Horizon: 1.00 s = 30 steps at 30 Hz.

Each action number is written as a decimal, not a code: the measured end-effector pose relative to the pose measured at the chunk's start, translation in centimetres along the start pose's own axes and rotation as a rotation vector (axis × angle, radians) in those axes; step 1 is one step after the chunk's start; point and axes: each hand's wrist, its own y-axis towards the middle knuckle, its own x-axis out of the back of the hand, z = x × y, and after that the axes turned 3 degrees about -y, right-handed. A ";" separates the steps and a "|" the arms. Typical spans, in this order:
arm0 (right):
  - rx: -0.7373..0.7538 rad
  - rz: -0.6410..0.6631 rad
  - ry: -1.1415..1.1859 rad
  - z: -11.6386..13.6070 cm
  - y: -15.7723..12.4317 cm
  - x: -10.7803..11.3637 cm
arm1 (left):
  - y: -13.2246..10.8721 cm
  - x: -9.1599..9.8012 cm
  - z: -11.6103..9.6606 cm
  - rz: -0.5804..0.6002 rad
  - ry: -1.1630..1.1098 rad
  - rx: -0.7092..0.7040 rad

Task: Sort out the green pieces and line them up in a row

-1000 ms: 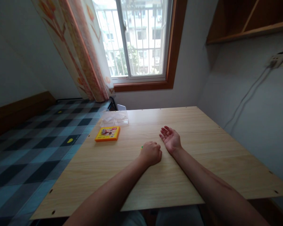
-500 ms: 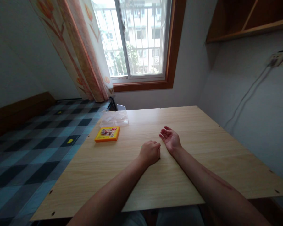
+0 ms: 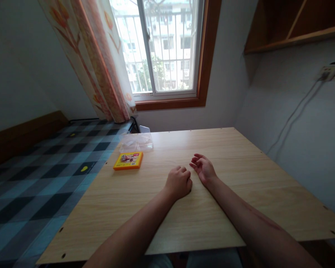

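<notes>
My left hand (image 3: 179,181) rests knuckles-up on the wooden table (image 3: 240,193), its fingers curled into a loose fist; whatever it may hold is hidden. Just to its right lies my right hand (image 3: 203,168), palm turned up, fingers apart and slightly curled, with nothing in it. An orange-edged yellow box (image 3: 128,160) lies flat to the left of my left hand, well apart from it. Behind that box sits a clear plastic container (image 3: 136,142) near the table's far left corner.
A bed with a blue and black checked cover (image 3: 30,178) runs along the table's left side. A window (image 3: 162,48) with a patterned curtain (image 3: 97,63) is behind the table. A wall with a socket and cable (image 3: 326,72) stands to the right.
A small green-yellow thing that showed by my left fist a second ago is no longer visible. The fingers of my right hand have curled inward a little. The view shifted slightly.
</notes>
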 end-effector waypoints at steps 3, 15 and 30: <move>0.033 -0.007 -0.117 -0.1 -0.1 0.1 | -0.1 0.2 -0.2 -0.015 0.005 0.020; 0.265 0.198 -0.540 -0.6 -0.1 0.9 | -1.4 4.5 3.7 -0.425 -0.164 0.333; 0.636 0.901 -1.303 -1.8 -5.0 -1.5 | -11.6 12.5 18.7 -0.787 0.137 0.685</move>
